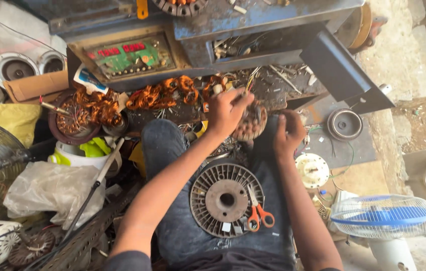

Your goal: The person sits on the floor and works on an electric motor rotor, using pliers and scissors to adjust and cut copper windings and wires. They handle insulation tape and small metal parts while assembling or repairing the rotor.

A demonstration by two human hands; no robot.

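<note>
Stator [251,123], gripped from above by the left hand [227,111] while the right hand [287,131] pinches its edge, could be dropped onto the scissors [258,213] if tilted.

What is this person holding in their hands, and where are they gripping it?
A round motor stator with copper windings. The left hand grips its upper left edge from above; the right hand is at its right side, but whether it is gripping cannot be told.

two hands [228,113], one scissors [258,211], two fans [384,217], one slotted rotor disc [225,199]
</note>
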